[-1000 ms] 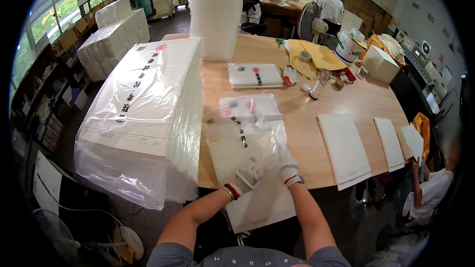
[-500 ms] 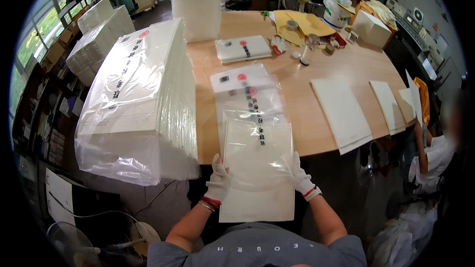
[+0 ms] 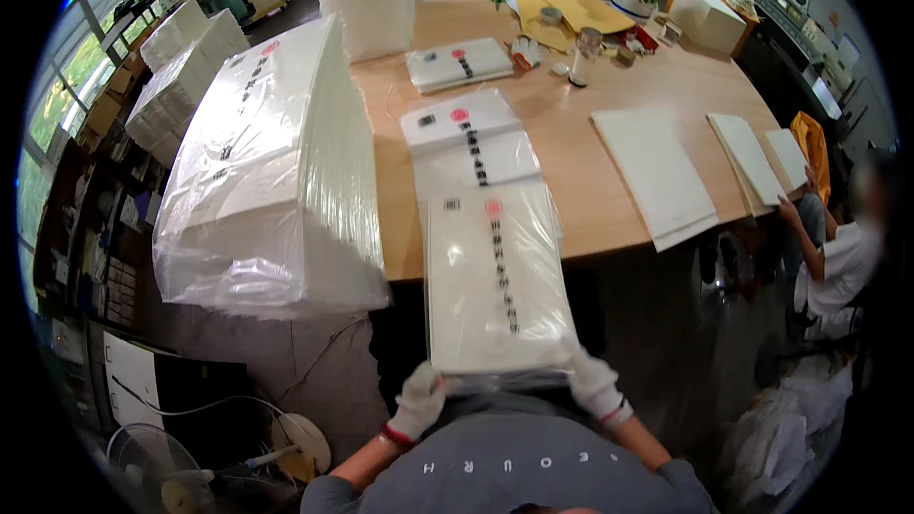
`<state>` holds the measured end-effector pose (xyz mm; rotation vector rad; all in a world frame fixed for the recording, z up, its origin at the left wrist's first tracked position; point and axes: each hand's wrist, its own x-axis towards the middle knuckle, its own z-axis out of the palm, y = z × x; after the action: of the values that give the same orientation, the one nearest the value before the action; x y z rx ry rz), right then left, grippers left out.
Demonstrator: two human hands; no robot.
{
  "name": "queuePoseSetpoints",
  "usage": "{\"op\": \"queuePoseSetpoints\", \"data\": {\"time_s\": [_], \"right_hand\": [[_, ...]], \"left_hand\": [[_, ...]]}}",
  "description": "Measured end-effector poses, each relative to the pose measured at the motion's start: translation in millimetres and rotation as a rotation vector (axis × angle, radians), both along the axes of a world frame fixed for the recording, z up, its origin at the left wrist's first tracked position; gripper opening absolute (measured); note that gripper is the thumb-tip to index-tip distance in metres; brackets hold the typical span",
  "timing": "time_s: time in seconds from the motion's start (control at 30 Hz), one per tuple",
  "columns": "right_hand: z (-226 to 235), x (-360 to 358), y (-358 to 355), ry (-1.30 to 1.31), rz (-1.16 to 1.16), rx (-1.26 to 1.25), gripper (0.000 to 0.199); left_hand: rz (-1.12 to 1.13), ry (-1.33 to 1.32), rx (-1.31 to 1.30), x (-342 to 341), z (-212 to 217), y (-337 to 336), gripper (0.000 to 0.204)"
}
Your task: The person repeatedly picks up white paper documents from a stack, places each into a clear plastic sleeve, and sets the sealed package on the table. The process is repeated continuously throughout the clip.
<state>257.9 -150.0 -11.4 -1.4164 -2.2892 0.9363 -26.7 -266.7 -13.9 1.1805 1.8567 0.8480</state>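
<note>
A stack of cream paper sits inside a clear plastic bag [image 3: 495,271] with a red round mark and a black printed column. It lies partly over the table's near edge and reaches toward my body. My left hand [image 3: 420,400], in a white glove, grips the bag's near left corner. At the near right corner my gloved right hand [image 3: 594,386], slightly blurred, is closed on the same bag. Under the bag's far end lie flat printed plastic bags [image 3: 476,138]. To the left stands a tall pile of filled bags [image 3: 252,133].
Farther back on the table [image 3: 571,171] lies a small stack of folded bags [image 3: 460,65]. Paper stacks [image 3: 655,171] rest to the right, near a seated co-worker [image 3: 838,257]. Yellow envelopes [image 3: 571,14], tape and a spare glove [image 3: 525,52] lie at the back.
The bag has been pulled up over the paper, so its print now lies over the stack. Both hands have moved closer to my body. The co-worker's raised sheet is down on the table.
</note>
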Motion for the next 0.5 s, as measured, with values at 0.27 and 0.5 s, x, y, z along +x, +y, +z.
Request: {"op": "queuePoseSetpoints", "data": {"time_s": [0.27,0.5], "right_hand": [[-27.5,47.9,14.0,0.785,-0.418,-0.597,0.036],[-6.5,-81.2,32.3,0.738,0.202,-0.477,0.045]], "left_hand": [[-0.193,0.004,0.483,3.2,18.4,33.1,0.008],[-0.475,0.533,0.864,18.5,160.8,77.0,0.012]]}}
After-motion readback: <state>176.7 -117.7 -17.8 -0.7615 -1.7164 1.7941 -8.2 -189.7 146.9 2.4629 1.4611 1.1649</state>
